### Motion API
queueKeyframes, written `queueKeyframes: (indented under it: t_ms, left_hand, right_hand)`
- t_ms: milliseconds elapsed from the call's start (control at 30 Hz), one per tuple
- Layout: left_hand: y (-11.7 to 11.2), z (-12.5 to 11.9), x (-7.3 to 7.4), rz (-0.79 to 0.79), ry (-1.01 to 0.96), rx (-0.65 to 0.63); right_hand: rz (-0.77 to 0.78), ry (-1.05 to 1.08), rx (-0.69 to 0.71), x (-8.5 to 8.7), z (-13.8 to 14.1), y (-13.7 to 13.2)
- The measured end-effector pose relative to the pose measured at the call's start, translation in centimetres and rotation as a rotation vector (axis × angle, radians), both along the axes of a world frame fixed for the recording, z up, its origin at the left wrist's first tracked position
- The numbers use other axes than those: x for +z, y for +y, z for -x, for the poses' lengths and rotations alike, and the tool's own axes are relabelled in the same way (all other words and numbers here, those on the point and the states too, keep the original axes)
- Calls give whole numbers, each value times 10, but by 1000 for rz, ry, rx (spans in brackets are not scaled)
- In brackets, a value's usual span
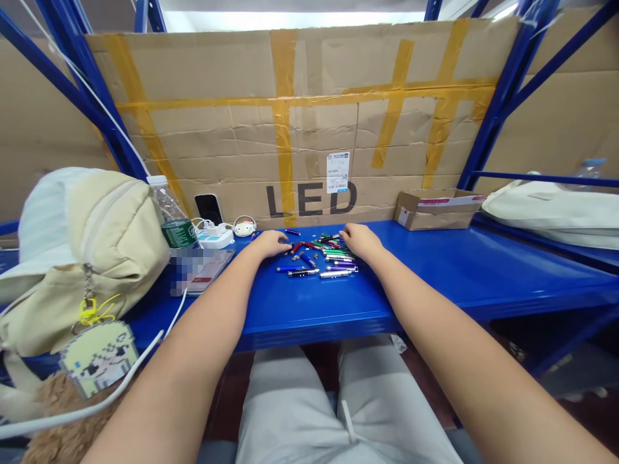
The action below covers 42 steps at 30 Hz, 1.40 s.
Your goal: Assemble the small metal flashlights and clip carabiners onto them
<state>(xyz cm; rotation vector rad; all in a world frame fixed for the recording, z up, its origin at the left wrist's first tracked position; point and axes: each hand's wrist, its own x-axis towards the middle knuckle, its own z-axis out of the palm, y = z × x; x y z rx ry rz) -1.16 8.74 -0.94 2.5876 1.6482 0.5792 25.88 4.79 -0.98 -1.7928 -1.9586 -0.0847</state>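
Small shiny pen-shaped metal tubes (338,258) lie in a loose pile on the blue table (309,309), in silver, blue, purple, green, red and black. My left hand (271,243) rests at the pile's left side, thumb and fingers slightly apart, close to a red tube (296,247). At the right side, my right hand (360,241) has its fingers curled together by the dark and green tubes; what they hold, if anything, is hidden. Nearest me are a silver tube (335,274), a black tube (303,273) and a blue tube (289,269). Tiny loose bits lie among them.
Left of my arm are a cream backpack (120,238), a water bottle (175,222), a power strip (215,237), a phone (209,208) and a flat dark-edged item (207,270). An open cardboard box (432,216) stands back right. A cardboard wall (232,148) closes the back.
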Motion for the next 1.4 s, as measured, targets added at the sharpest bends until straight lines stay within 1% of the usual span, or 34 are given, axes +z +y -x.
queueKeyframes:
  t_ms: [167, 300, 367, 433, 500, 567, 667, 733, 800, 867, 933, 1000, 1133, 1200, 1300, 1400]
  left_hand:
    - [6, -1, -4, -39, 8, -55]
    - [3, -2, -6, -76, 20, -89]
    - [1, -5, -5, -91, 9, -103]
    - [1, -8, -4, -99, 37, -105]
    - [7, -12, -1, -94, 117, -81]
    - [18, -16, 3, -80, 208, -37]
    - [36, -23, 10, -55, 268, 24]
    - [44, -30, 15, -24, 297, 55]
    - [46, -36, 17, 19, 331, 74]
    - [43, -40, 18, 56, 377, 87]
    - [37, -39, 19, 66, 427, 107]
    - [29, -33, 19, 54, 468, 136]
    - [12, -12, 21, 32, 478, 192]
    - [1, -1, 22, 9, 429, 195]
    - [-15, 7, 22, -35, 292, 161]
    - [-27, 6, 21, -36, 135, 89]
  right_hand:
    - [39, -10, -6, -4, 0, 3]
    - [32, 0, 10, -4, 1, 2]
    - [31, 12, 18, -4, 3, 1]
    - [22, 27, 34, -3, 5, 0]
    - [11, 35, 57, -2, 8, 0]
    - [1, 33, 76, 0, 12, -1]
    - [-40, 24, 105, 3, 19, -5]
    - [-91, 4, 157, 6, 23, -12]
    - [-117, -34, 243, 8, 28, -20]
    - [-77, -67, 319, 9, 31, -28]
    - [-17, -83, 364, 9, 34, -32]
    - [20, -90, 382, 8, 36, -33]
    - [23, -97, 420, 6, 44, -32]
    - [6, -100, 447, 7, 51, -33]
    - [-20, -128, 465, 9, 63, -36]
    - [-34, -209, 404, 9, 69, -36]
